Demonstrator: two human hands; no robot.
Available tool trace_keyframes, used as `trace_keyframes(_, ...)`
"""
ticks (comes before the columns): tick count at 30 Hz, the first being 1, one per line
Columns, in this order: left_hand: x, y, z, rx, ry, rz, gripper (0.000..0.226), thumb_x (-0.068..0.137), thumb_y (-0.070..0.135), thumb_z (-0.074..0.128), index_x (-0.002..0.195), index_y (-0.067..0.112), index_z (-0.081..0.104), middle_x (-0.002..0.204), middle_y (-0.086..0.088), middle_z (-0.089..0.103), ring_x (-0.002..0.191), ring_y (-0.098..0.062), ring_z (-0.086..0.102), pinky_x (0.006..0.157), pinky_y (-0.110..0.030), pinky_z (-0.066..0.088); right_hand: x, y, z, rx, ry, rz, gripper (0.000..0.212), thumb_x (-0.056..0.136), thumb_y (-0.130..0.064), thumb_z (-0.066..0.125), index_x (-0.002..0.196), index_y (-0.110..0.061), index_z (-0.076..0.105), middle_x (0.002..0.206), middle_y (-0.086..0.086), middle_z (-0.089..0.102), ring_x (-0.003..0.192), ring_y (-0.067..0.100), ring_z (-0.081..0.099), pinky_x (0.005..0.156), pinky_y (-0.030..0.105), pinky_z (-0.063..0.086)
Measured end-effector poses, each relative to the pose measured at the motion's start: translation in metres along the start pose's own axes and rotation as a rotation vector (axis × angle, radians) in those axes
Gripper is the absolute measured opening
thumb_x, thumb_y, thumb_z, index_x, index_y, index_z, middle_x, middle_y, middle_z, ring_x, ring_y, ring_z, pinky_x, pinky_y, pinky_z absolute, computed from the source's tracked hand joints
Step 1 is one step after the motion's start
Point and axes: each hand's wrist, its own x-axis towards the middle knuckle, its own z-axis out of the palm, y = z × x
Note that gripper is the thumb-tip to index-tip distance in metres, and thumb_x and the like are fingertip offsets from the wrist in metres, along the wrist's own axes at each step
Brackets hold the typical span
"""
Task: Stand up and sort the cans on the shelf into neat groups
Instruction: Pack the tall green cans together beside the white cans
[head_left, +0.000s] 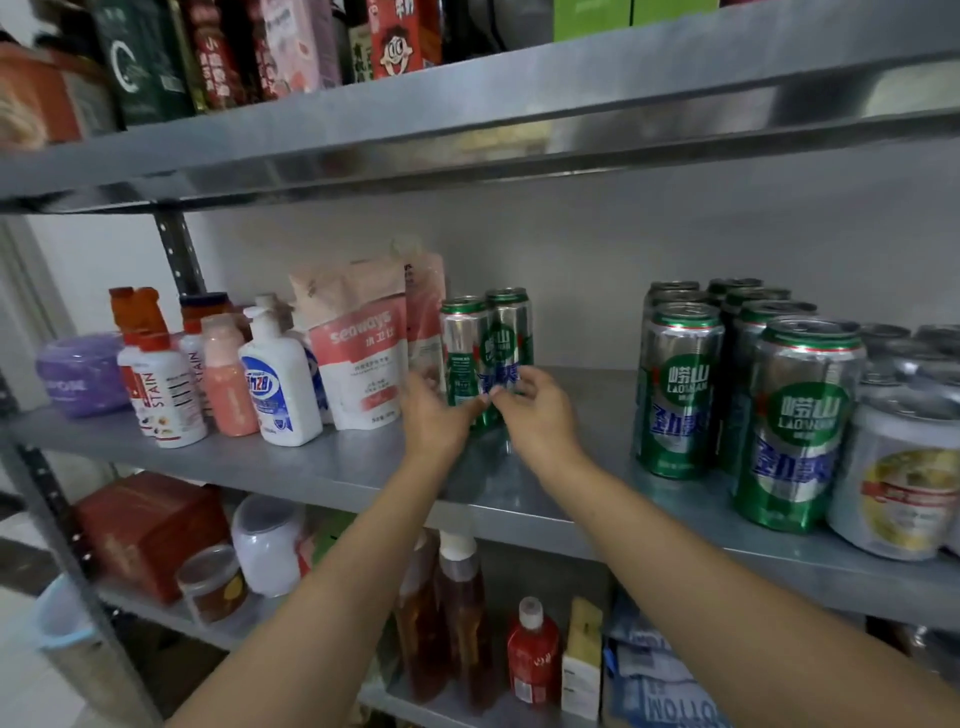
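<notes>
Both arms reach up and forward from the bottom edge, forearms bare, converging on two green cans mid-shelf.

Left hand (434, 415): back of hand to camera, thumb out on the side toward the pouch (363, 353), fingers curled round the lower part of the left can (462, 343). It grips the can.

Right hand (540, 415): wrist bent slightly, fingers and thumb curled on the lower front of the right can (511, 332). Reads as a grip, though motion blur softens the fingertips.

The fingertips of the two hands nearly meet between the two cans.

Both cans are upright on the grey shelf (363, 467), touching each other, the left can just beside the pouch.

Well to the right of the right can: a block of matching green cans (675, 389), upright in rows. Beyond them are pale cans (898, 483), cut off by the frame edge.

Hard to see: the bases of both held cans are hidden behind the hands. The back rows of the green block show only their tops. The label print is blurred.
</notes>
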Motion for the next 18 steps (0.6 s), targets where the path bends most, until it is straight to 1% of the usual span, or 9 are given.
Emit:
trace_keyframes(2, 0.011, -0.005, 0.004, 0.007, -0.029, -0.014, 0.083, 0.054, 0.047, 0.084, 0.121, 0.014, 0.046, 0.117, -0.003, 0.063, 0.102, -0.019, 0.065, 0.088, -0.044, 0.056, 0.011, 0.004, 0.010, -0.035, -0.015, 0.016, 0.047, 0.092, -0.022, 0.063, 0.135, -0.008, 0.051, 0.126, 0.008, 0.062, 0.117, 0.025, 0.058, 0.101, 0.041, 0.046)
trace_keyframes(3, 0.013, -0.002, 0.006, 0.011, -0.039, -0.012, 0.078, 0.057, 0.043, 0.083, 0.119, 0.013, 0.046, 0.116, -0.004, 0.064, 0.101, -0.019, 0.065, 0.088, -0.041, 0.056, 0.016, 0.006, 0.014, -0.048, -0.021, 0.022, 0.050, 0.092, -0.023, 0.061, 0.138, -0.008, 0.049, 0.132, 0.009, 0.059, 0.120, 0.024, 0.057, 0.104, 0.040, 0.045)
trace_keyframes(5, 0.017, 0.001, 0.011, 0.039, -0.048, -0.011, 0.059, 0.071, 0.026, 0.080, 0.117, 0.012, 0.046, 0.112, -0.006, 0.064, 0.098, -0.021, 0.064, 0.082, -0.035, 0.053, 0.023, 0.008, 0.019, -0.054, -0.039, 0.039, 0.052, 0.094, -0.025, 0.058, 0.142, -0.009, 0.046, 0.136, 0.009, 0.056, 0.123, 0.023, 0.054, 0.106, 0.036, 0.042)
trace_keyframes(7, 0.021, 0.003, 0.015, 0.107, -0.045, -0.008, 0.050, 0.077, 0.022, 0.075, 0.115, 0.011, 0.045, 0.111, -0.008, 0.063, 0.097, -0.024, 0.063, 0.078, -0.032, 0.049, 0.028, 0.011, 0.023, -0.069, -0.052, 0.050, 0.052, 0.095, -0.026, 0.056, 0.142, -0.008, 0.045, 0.133, 0.007, 0.058, 0.122, 0.022, 0.054, 0.106, 0.035, 0.041)
trace_keyframes(10, 0.025, 0.003, 0.018, 0.238, -0.050, -0.033, 0.064, 0.077, 0.036, 0.072, 0.125, 0.009, 0.040, 0.121, -0.011, 0.060, 0.105, -0.031, 0.061, 0.087, -0.043, 0.051, 0.029, 0.016, 0.028, -0.054, -0.057, 0.052, 0.045, 0.096, -0.025, 0.055, 0.136, -0.004, 0.051, 0.124, 0.007, 0.063, 0.117, 0.023, 0.057, 0.101, 0.033, 0.044)
trace_keyframes(12, 0.025, 0.003, 0.015, 0.281, -0.047, -0.041, 0.063, 0.077, 0.038, 0.074, 0.124, 0.010, 0.043, 0.118, -0.010, 0.062, 0.104, -0.031, 0.062, 0.083, -0.039, 0.051, 0.027, 0.019, 0.029, -0.049, -0.061, 0.046, 0.035, 0.097, -0.024, 0.053, 0.125, -0.004, 0.060, 0.118, 0.007, 0.065, 0.111, 0.024, 0.059, 0.097, 0.033, 0.046)
trace_keyframes(14, 0.021, 0.005, 0.010, 0.281, -0.034, -0.015, 0.056, 0.077, 0.037, 0.074, 0.119, 0.010, 0.049, 0.112, -0.008, 0.065, 0.100, -0.029, 0.064, 0.078, -0.035, 0.050, 0.023, 0.020, 0.029, -0.045, -0.069, 0.036, 0.030, 0.096, -0.025, 0.054, 0.119, -0.008, 0.063, 0.115, 0.007, 0.067, 0.107, 0.023, 0.061, 0.097, 0.039, 0.048)
trace_keyframes(15, 0.018, 0.005, 0.007, 0.261, -0.033, 0.007, 0.052, 0.076, 0.037, 0.074, 0.116, 0.012, 0.052, 0.109, -0.007, 0.067, 0.098, -0.027, 0.064, 0.079, -0.036, 0.052, 0.020, 0.018, 0.028, -0.036, -0.075, 0.031, 0.031, 0.095, -0.026, 0.054, 0.120, -0.009, 0.063, 0.115, 0.006, 0.068, 0.107, 0.022, 0.062, 0.097, 0.040, 0.049)
trace_keyframes(18, -0.006, 0.012, -0.003, 0.125, -0.078, 0.054, 0.050, 0.066, 0.042, 0.074, 0.108, 0.018, 0.063, 0.098, 0.001, 0.072, 0.090, -0.018, 0.068, 0.081, -0.041, 0.057, 0.002, 0.008, 0.013, 0.018, -0.045, 0.010, 0.037, 0.094, -0.026, 0.057, 0.128, -0.010, 0.061, 0.112, 0.002, 0.069, 0.106, 0.017, 0.064, 0.093, 0.032, 0.051)
